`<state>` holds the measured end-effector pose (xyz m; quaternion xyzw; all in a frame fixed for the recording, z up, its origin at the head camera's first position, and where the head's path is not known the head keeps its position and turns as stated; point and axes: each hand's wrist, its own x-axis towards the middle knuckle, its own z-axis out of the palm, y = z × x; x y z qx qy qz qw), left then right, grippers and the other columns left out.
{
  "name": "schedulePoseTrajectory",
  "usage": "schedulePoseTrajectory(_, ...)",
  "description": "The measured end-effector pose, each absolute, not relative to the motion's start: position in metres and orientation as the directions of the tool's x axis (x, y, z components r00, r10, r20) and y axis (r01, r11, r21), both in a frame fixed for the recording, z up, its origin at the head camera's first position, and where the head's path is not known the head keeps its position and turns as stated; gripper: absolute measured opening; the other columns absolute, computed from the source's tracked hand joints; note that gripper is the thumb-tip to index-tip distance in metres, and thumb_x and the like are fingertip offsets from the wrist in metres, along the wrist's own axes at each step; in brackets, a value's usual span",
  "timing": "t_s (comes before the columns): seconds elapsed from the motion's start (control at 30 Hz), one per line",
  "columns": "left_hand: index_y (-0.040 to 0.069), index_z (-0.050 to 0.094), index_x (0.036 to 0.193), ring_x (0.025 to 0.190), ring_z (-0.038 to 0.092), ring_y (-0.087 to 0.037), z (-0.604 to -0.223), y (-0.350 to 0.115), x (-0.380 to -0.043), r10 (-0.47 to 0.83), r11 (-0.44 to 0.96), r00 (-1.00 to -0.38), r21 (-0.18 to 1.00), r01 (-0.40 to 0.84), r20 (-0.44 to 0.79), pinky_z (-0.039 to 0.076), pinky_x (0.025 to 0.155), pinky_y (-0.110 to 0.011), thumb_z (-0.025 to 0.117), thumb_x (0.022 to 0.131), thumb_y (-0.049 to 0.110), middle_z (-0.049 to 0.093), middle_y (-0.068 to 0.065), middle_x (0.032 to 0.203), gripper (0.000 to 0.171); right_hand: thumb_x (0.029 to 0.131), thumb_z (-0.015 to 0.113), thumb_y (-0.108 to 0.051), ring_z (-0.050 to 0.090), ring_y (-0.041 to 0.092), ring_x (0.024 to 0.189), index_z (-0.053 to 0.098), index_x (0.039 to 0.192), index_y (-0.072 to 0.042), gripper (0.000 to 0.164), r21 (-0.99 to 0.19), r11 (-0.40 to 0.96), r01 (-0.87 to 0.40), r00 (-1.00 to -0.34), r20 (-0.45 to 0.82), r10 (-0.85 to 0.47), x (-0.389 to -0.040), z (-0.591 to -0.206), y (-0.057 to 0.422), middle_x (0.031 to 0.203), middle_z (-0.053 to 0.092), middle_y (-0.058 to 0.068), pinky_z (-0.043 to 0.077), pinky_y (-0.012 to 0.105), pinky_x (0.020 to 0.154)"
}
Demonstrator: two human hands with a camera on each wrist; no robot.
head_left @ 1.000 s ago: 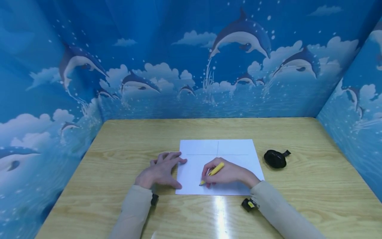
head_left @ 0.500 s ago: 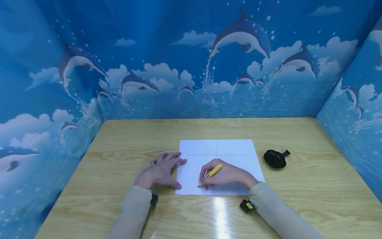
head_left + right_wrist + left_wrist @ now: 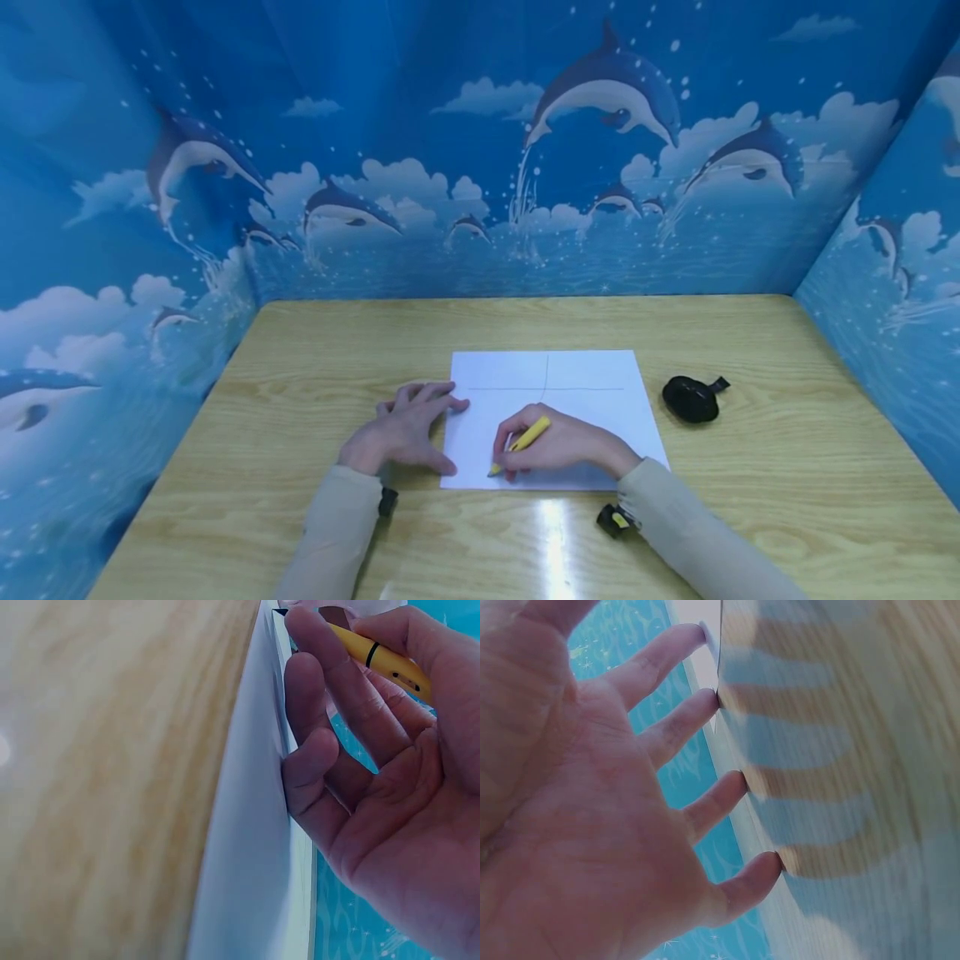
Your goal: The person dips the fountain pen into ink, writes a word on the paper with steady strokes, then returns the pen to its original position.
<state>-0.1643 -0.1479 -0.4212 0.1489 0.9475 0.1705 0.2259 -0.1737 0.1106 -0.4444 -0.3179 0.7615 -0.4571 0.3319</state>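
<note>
Right hand (image 3: 555,443): fingers pinched round yellow pen (image 3: 531,433), tip at white paper (image 3: 592,408), near its lower-left corner. Left hand (image 3: 399,435): fingers spread apart, index and thumb at paper's left edge. Paper flat on wooden table (image 3: 315,350).

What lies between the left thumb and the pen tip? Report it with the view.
Only bare white paper lies between the left thumb and the pen tip, as the head view shows.
</note>
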Motion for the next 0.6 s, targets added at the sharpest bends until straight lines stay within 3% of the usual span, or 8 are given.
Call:
schedulePoseTrajectory(0.27,0.035,0.051,0.149,0.155,0.015,-0.041,-0.422,-0.148,-0.164,0.353,0.902,-0.857,0.379,0.206,-0.376,0.021,0.113,-0.077,0.089,0.076,0.046,0.025,0.005,0.17,0.083,0.099,0.066,-0.02,0.07,0.015,0.071,0.075,0.098,-0.013,0.012,-0.913,0.361,-0.192,-0.603,-0.18,-0.777,-0.174,-0.443,0.117,0.084,0.078,0.005,0.052,0.02,0.062)
schedulePoseTrajectory(0.47,0.035,0.05,0.15,0.155,0.015,-0.041,-0.423,-0.147,-0.163,0.349,0.904,-0.857,0.376,0.202,-0.379,0.02,0.113,-0.078,0.089,0.076,0.046,0.024,0.005,0.17,0.084,0.101,0.065,-0.022,0.073,0.025,0.082,0.074,0.108,-0.012,0.015,-0.92,0.35,-0.174,-0.74,-0.113,-0.664,-0.181,-0.437,0.143,0.092,0.079,0.008,0.057,0.027,0.068)
schedulePoseTrajectory(0.6,0.034,0.05,0.15,0.156,0.013,-0.041,-0.422,-0.15,-0.164,0.363,0.895,-0.851,0.395,0.206,-0.38,0.018,0.114,-0.079,0.088,0.077,0.044,0.023,0.004,0.171,0.084,0.098,0.07,-0.025,0.07,0.025,0.08,0.074,0.107,-0.013,0.016,-0.901,0.4,-0.166,-0.837,-0.086,-0.54,-0.188,-0.436,0.16,0.093,0.078,0.009,0.052,0.025,0.065)
